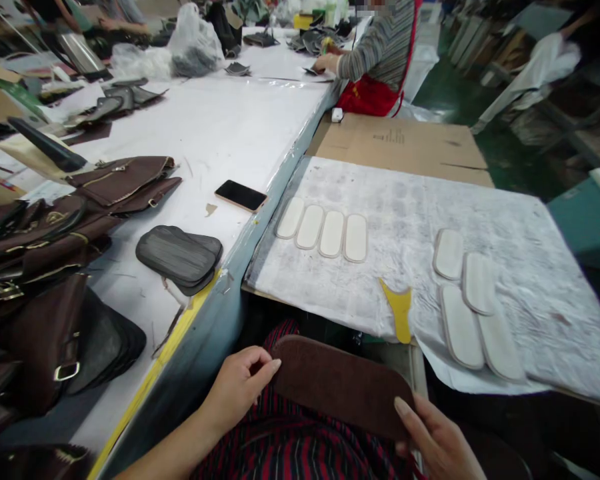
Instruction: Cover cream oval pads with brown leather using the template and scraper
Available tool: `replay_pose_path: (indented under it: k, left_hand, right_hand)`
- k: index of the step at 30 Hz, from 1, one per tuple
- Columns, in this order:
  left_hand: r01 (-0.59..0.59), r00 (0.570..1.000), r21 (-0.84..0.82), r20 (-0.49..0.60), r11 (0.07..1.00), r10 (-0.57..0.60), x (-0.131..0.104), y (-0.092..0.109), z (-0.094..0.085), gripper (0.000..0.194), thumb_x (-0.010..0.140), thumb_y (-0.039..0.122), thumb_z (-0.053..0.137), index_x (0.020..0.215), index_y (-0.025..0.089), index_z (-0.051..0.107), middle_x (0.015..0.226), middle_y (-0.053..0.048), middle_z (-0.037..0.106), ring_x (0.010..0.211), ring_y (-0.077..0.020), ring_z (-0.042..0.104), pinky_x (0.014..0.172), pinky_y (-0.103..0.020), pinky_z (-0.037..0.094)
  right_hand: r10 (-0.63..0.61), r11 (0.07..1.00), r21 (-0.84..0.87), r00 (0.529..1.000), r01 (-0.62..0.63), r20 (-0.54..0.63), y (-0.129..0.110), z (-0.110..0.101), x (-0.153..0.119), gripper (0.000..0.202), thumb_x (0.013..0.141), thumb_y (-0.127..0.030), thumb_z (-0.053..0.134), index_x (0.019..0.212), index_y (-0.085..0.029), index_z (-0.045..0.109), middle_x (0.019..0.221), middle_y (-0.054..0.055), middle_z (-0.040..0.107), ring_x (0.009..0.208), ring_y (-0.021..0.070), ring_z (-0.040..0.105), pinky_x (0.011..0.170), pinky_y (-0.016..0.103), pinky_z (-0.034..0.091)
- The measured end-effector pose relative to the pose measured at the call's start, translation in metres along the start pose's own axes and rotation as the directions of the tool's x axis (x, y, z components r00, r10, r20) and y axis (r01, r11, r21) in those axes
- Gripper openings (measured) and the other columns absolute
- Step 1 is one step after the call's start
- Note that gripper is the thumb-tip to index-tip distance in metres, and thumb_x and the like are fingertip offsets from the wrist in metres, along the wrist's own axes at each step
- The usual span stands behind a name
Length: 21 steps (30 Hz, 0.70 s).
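A dark brown oblong leather panel (340,383) with rounded ends is held over my lap, tilted so its broad face shows. My left hand (243,383) is at its left end, thumb and forefinger closed at the edge. Gripping the opposite end, my right hand (435,433) has its thumb on top and fingers mostly hidden underneath. Ahead, on the whitish work board (410,200), lie several pale oblong pieces (307,227) in a row. More pale pieces (463,327) partly overlap at the right, and a yellow forked scraper (399,310) rests near the board's front edge.
On the white table at left are stacked dark oblong pieces (180,257), a phone (241,195) and brown leather bags (40,247). Cardboard (400,143) lies beyond the board. A co-worker in a striped sleeve (365,63) handles pieces at the far table edge.
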<state>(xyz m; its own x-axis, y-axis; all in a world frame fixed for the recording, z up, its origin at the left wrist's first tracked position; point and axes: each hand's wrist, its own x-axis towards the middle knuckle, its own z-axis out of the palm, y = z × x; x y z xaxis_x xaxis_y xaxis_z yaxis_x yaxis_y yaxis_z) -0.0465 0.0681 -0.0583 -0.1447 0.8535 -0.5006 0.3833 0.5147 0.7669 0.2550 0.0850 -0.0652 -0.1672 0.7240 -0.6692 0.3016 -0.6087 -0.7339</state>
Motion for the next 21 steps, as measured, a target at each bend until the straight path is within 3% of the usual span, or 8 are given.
replay_pose_path:
  k: [4, 9, 21]
  left_hand:
    - [0.004, 1.000, 0.041, -0.014, 0.999, -0.003, 0.007, -0.003, -0.003, 0.033, 0.077, 0.046, 0.050, 0.063, 0.017, 0.053, 0.052, 0.006, 0.046, 0.039, -0.0070, 0.042, 0.040, -0.018, 0.034]
    - [0.023, 1.000, 0.037, 0.021, 0.999, -0.023, 0.010, -0.004, -0.008, 0.033, 0.075, 0.046, 0.051, 0.061, 0.016, 0.053, 0.050, 0.006, 0.047, 0.037, -0.0067, 0.041, 0.039, -0.018, 0.032]
    - [0.055, 0.996, -0.031, 0.067, 0.998, -0.053, 0.014, -0.006, -0.009, 0.034, 0.072, 0.047, 0.054, 0.059, 0.016, 0.052, 0.043, 0.007, 0.044, 0.033, -0.0069, 0.040, 0.035, -0.018, 0.030]
  right_hand:
    - [-0.043, 0.992, -0.121, 0.997, 0.035, -0.062, 0.000, 0.003, 0.003, 0.039, 0.075, -0.051, 0.053, 0.092, -0.017, 0.060, 0.064, 0.000, 0.058, 0.051, 0.0130, 0.051, 0.049, 0.021, 0.045]
    - [-0.035, 0.983, -0.183, 0.998, 0.024, -0.057, -0.003, 0.002, 0.002, 0.036, 0.073, -0.052, 0.053, 0.084, -0.018, 0.060, 0.062, -0.001, 0.056, 0.051, 0.0130, 0.050, 0.050, 0.021, 0.044]
    - [-0.025, 0.992, -0.126, 0.998, 0.018, -0.053, -0.008, 0.007, -0.002, 0.037, 0.073, -0.050, 0.055, 0.091, -0.018, 0.059, 0.070, 0.000, 0.058, 0.059, 0.0145, 0.052, 0.053, 0.022, 0.045]
